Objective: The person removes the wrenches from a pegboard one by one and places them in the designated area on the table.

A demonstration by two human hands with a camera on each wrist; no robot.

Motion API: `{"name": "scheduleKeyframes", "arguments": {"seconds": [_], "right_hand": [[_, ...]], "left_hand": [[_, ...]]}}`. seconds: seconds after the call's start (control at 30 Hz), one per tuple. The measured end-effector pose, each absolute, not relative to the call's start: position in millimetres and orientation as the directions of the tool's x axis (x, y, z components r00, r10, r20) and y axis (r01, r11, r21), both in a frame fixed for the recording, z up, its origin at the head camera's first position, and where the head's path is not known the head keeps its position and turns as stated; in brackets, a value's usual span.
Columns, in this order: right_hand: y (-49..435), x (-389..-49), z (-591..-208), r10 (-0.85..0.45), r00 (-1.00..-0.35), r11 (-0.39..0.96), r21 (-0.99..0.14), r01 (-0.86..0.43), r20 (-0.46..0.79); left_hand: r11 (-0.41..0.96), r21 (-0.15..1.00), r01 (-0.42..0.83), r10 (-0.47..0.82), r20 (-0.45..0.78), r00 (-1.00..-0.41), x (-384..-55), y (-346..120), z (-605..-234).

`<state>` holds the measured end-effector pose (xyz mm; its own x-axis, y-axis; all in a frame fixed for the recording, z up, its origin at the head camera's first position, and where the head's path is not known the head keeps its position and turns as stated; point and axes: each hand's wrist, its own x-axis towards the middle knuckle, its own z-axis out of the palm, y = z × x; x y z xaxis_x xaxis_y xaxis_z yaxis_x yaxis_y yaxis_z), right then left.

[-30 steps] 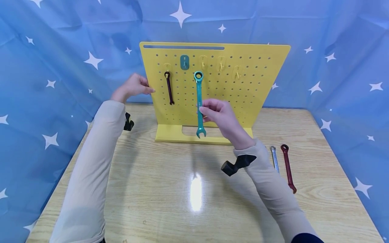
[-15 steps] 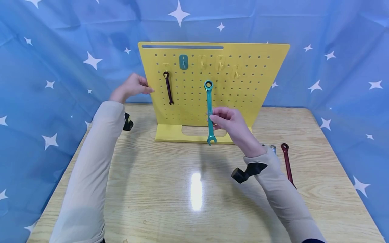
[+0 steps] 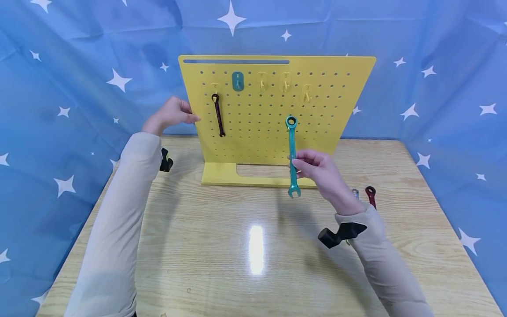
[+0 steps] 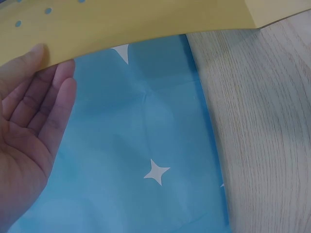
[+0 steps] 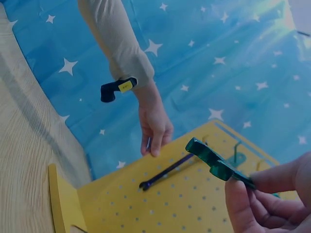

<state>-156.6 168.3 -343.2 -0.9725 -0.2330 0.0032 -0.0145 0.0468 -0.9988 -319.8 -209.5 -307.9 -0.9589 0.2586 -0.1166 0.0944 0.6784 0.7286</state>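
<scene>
My right hand [image 3: 322, 171] pinches a teal ratcheting combination wrench [image 3: 292, 149] by the middle of its shaft, ring end up and open jaw down. It stands upright in front of the yellow pegboard [image 3: 253, 145], lower right of its hooks. In the right wrist view the teal wrench [image 5: 214, 160] points its open end toward the camera. My left hand [image 3: 170, 115] grips the board's left edge, thumb on the front, fingers behind; the left wrist view shows the thumb [image 4: 35, 56] on the yellow face. A dark purple wrench [image 3: 218, 115] hangs from the leftmost hook.
A teal hook [image 3: 237, 81] and yellow hooks [image 3: 285, 82] run along the board's upper part. On the wooden table [image 3: 214, 246], a red wrench [image 3: 371, 196] and a silver wrench [image 3: 355, 193] lie right of the board, partly covered by my right arm. A blue star-patterned cloth [image 3: 435, 101] surrounds the table.
My right hand has carried the teal wrench right and down, away from the hooks. My right forearm now covers more of the wrenches on the table. The left hand keeps its grip on the board.
</scene>
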Motion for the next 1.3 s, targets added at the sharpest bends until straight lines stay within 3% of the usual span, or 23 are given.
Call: {"name": "scheduleKeyframes", "arguments": {"seconds": [0.47,1.3], "right_hand": [[207.2,-139.3,-352.8,-0.157,-0.987,0.046,-0.998,0.033,-0.039],[297.6,-105.5,-389.0,-0.054,-0.993,-0.105,-0.988,0.111,-0.106]], "left_hand": [[0.684,0.725,0.083,0.261,-0.137,-0.956,-319.4,-209.6,-307.4],[0.669,0.738,0.085,0.26,-0.125,-0.957,-320.0,-210.1,-308.2]]}}
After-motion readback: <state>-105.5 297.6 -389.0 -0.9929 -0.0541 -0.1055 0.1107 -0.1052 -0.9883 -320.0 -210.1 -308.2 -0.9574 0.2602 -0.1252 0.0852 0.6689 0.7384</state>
